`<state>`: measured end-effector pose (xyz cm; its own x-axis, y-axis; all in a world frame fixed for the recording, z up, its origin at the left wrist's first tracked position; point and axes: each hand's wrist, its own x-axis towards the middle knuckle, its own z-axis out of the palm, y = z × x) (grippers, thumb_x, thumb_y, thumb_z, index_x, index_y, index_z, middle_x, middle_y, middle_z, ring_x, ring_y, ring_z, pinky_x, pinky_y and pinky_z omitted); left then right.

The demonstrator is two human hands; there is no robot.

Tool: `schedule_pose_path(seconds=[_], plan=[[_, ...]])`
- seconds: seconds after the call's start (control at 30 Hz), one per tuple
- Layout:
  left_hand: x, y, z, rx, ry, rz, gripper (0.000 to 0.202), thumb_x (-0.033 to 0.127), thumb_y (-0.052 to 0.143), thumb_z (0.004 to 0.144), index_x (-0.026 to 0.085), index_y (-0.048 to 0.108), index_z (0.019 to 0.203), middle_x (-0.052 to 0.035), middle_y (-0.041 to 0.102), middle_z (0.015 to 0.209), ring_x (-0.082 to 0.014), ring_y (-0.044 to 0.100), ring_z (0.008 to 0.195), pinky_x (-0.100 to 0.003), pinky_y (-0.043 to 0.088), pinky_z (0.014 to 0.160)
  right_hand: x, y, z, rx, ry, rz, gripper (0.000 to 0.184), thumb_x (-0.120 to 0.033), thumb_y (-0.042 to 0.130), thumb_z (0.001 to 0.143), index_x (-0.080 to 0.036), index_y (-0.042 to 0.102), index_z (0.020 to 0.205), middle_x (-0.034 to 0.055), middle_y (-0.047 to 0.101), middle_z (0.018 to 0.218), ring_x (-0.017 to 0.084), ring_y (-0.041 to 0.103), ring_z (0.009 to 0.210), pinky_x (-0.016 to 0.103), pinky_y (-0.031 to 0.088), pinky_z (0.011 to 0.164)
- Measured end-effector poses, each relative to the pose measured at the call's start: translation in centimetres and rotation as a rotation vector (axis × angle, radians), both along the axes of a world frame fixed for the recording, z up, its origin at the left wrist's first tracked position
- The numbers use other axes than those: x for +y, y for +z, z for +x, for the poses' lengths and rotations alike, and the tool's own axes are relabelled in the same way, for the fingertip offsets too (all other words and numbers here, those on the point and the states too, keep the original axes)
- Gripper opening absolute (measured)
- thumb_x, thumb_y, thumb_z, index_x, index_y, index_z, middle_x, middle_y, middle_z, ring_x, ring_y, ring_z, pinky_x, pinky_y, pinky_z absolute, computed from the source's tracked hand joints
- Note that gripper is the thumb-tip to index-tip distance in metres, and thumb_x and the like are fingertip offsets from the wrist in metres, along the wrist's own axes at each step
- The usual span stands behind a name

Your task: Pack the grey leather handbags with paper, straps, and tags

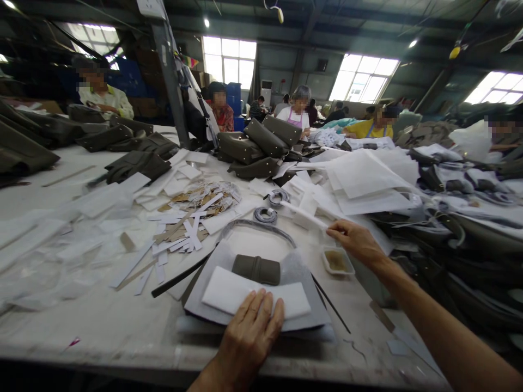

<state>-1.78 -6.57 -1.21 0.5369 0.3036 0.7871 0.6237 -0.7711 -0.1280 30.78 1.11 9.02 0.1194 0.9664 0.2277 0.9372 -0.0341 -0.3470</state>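
Palm-down at the near side of the grey-covered bag (292, 267), the left hand (251, 332) has its fingers extended, not curled round anything, their tips on a white pad (245, 282), probably to steady it. That pad lies across the bag, partly under those fingertips, next to a dark patch (256, 269). Right of the bag sits a small tray (337, 261) (brownish inside), likely for easy reach; farther back on that side, the right hand (353, 239) has fingertips together at a white strip (304, 215), gripping or not, I cannot tell.
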Motion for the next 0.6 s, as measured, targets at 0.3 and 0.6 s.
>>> schedule_pose_path(seconds=[0.3,0.6], plan=[[-0.6,-0.1,-0.7,0.154,0.021,-0.074,0.036,0.022,0.035,0.101,0.018,0.061,0.126,-0.0075,0.066,0.124,-0.0222,0.061,0.117,-0.038,0.043,0.107,-10.8,0.0,-11.9,0.281,0.570,-0.086,0.009,-0.019,0.066,0.084,-0.021,0.065,0.076,0.0014,0.069,0.084,0.016,0.064,0.082,0.027,0.049,0.078],[-0.6,-0.4,-0.7,0.159,-0.007,-0.111,0.038,0.022,0.035,0.100,0.014,0.058,0.129,-0.0101,0.065,0.125,-0.0234,0.059,0.119,-0.039,0.044,0.107,-13.1,0.6,-10.7,0.353,0.417,-0.114,0.020,-0.038,0.061,0.090,-0.025,0.071,0.080,-0.0005,0.073,0.083,0.016,0.068,0.078,0.024,0.052,0.074]])
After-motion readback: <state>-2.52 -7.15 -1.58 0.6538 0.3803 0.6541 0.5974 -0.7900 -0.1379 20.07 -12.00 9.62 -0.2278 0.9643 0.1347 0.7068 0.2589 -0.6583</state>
